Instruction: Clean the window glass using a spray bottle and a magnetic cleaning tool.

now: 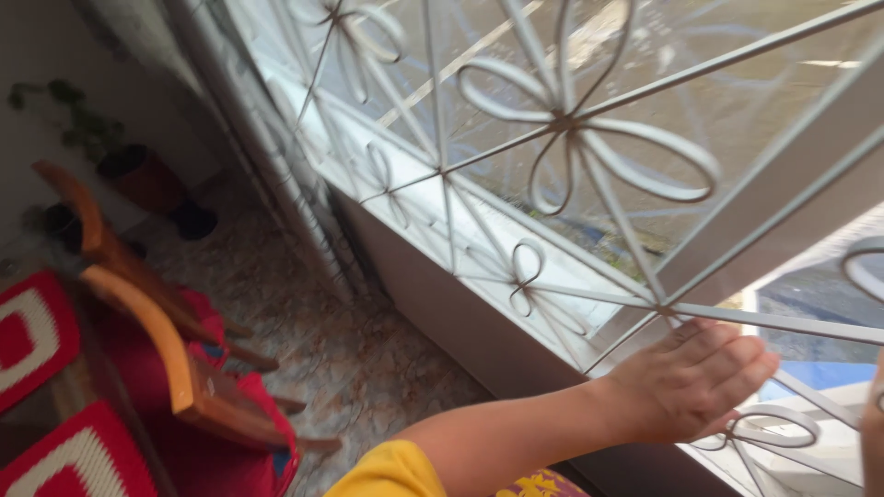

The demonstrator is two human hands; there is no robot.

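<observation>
Near, lower right: left hand (692,379), on a bare forearm under a yellow sleeve (387,471), fingers straight and together, flat against the white-painted metal window grille with looped flower scrolls (562,120). It rests where a slanted bar meets a lower scroll and grips nothing.

Far right edge: a sliver that may be the right hand (875,433); whether it is open or closed cannot be told.

Step in hand, as judged: pressing or steadying the grille at its lower right corner. A next move would call for curling the fingers round a bar to get purchase.

Lower left: wooden chairs with curved orange-brown backs (138,313), red and white woven cushions (37,336).

Far, upper left corner: dark round plant pot on the mottled tiled floor (143,175), holding a trailing green plant (78,120) against the wall.
</observation>
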